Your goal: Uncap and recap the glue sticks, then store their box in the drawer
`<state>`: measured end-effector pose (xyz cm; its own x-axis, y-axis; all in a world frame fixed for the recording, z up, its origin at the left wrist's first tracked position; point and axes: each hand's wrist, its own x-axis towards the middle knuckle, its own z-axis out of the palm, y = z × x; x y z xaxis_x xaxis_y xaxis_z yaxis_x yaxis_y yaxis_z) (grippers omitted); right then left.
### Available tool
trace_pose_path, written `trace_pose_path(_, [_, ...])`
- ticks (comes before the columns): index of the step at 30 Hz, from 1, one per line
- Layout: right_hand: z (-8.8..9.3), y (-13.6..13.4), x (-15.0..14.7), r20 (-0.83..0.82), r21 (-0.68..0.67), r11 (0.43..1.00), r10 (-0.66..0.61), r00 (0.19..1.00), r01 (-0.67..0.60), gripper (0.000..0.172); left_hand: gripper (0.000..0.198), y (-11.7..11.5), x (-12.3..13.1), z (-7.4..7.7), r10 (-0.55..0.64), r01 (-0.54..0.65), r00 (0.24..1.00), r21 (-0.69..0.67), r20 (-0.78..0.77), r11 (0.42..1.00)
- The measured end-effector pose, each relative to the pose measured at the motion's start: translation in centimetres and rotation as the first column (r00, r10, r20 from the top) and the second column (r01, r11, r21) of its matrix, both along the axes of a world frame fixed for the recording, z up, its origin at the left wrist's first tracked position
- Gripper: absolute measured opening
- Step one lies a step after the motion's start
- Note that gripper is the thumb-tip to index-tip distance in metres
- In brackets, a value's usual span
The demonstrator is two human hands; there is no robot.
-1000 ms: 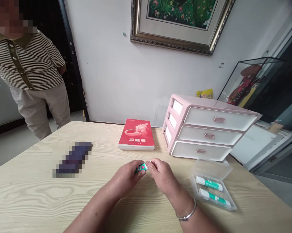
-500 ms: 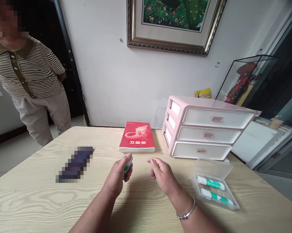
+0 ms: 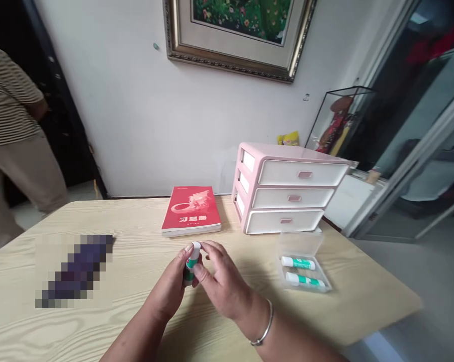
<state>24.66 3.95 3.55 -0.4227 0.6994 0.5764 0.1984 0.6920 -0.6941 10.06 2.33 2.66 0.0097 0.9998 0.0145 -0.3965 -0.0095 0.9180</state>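
Observation:
A glue stick [image 3: 191, 264] with a white cap and a green-and-white label stands nearly upright just in front of the red book. Its lower part is wrapped by my left hand [image 3: 174, 281], thumb near the cap. From the other side, my right hand [image 3: 224, 284] closes on the same stick, its thumb against the label and its forefinger by the cap. To the right, two similar glue sticks, one at the back [image 3: 298, 263] and one in front [image 3: 305, 280], lie in a clear plastic case [image 3: 327, 279] with its lid raised.
The red book [image 3: 191, 207] lies beyond my hands. A pink drawer unit [image 3: 292, 198] stands behind the case. At left on the table [image 3: 136, 281] is a blurred dark item [image 3: 76, 271]. A person in a striped shirt [image 3: 8, 100] stands at far left.
My right hand has moved left from a small distance away and now touches the glue stick in my left hand. The view has swung to the right.

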Motion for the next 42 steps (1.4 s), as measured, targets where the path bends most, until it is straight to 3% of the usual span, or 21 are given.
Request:
trace_pose_path(4, [0.6, -1.7, 0.4, 0.006, -0.022, 0.998, -0.06, 0.998, 0.061, 0.028, 0.044, -0.8, 1.2, -0.4, -0.284, 0.285, 0.958, 0.033, -0.053, 0.958])
trace_pose_path(6, [1.2, -2.2, 1.7, 0.041, -0.016, 0.995, -0.095, 0.995, 0.096, 0.027, 0.046, -1.0, 1.3, -0.5, -0.364, 0.375, 0.922, 0.064, -0.132, 0.925])
trace_pose_path(10, [3.3, -2.3, 7.0, 0.191, 0.151, 0.957, -0.276, 0.942, 0.249, 0.032, 0.046, -0.6, 0.6, -0.4, -0.303, 0.327, 0.914, 0.049, -0.271, 0.944])
trace_pose_path(14, [4.5, -1.0, 14.3, 0.425, 0.252, 0.903, -0.427, 0.798, 0.349, 0.033, 0.047, -0.4, 0.0, 0.1, -0.245, 0.261, 0.9, -0.003, -0.361, 0.965])
trace_pose_path(18, [3.3, 0.5, 20.2, 0.677, 0.223, 0.876, -0.455, 0.578, 0.428, 0.026, 0.048, -0.6, 0.1, 0.9, -0.239, 0.251, 0.874, -0.028, -0.423, 0.968])
trace_pose_path(21, [1.7, 1.3, 22.4, 0.752, 0.198, 0.873, -0.427, 0.502, 0.446, 0.029, 0.049, -0.5, 0.3, 0.9, -0.248, 0.258, 0.85, -0.041, -0.465, 0.965])
trace_pose_path(24, [0.8, 1.8, 23.1, 0.762, 0.192, 0.876, -0.418, 0.495, 0.443, 0.033, 0.049, -0.3, 0.1, 0.5, -0.25, 0.26, 0.815, -0.057, -0.523, 0.964])
trace_pose_path(28, [0.8, 1.6, 23.2, 0.724, 0.193, 0.879, -0.427, 0.542, 0.435, 0.033, 0.048, -0.1, -0.2, 0.1, -0.243, 0.257, 0.781, -0.059, -0.576, 0.965])
trace_pose_path(30, [0.8, 1.1, 23.7, 0.684, 0.223, 0.854, -0.48, 0.55, 0.469, 0.034, 0.048, -0.1, -0.2, 0.1, -0.235, 0.254, 0.771, -0.054, -0.592, 0.966])
trace_pose_path(32, [0.2, 0.7, 24.8, 0.616, 0.271, 0.769, -0.601, 0.509, 0.579, 0.037, 0.048, -0.1, -0.2, 0.3, -0.224, 0.249, 0.767, -0.043, -0.601, 0.968])
trace_pose_path(34, [-1.0, 0.4, 26.2, 0.557, 0.255, 0.627, -0.717, 0.418, 0.736, 0.043, 0.048, -0.1, -0.2, 0.4, -0.208, 0.239, 0.767, -0.03, -0.607, 0.97])
trace_pose_path(36, [-2.4, 0.3, 27.5, 0.584, 0.119, 0.522, -0.725, 0.366, 0.844, 0.048, 0.049, 0.0, -0.2, 0.5, -0.186, 0.221, 0.766, -0.02, -0.616, 0.975])
trace_pose_path(37, [-3.1, 0.3, 28.0, 0.612, 0.033, 0.504, -0.693, 0.382, 0.863, 0.048, 0.049, 0.0, -0.3, 0.4, -0.176, 0.212, 0.765, -0.015, -0.619, 0.977])
trace_pose_path(39, [-4.2, 0.2, 28.2, 0.633, -0.11, 0.527, -0.617, 0.468, 0.843, 0.045, 0.048, 0.1, -0.3, 0.2, -0.157, 0.197, 0.767, -0.006, -0.623, 0.98])
trace_pose_path(42, [-5.0, 0.0, 26.5, 0.588, -0.186, 0.603, -0.565, 0.579, 0.776, 0.04, 0.047, 0.3, -0.3, -0.4, -0.123, 0.169, 0.767, 0.013, -0.629, 0.986])
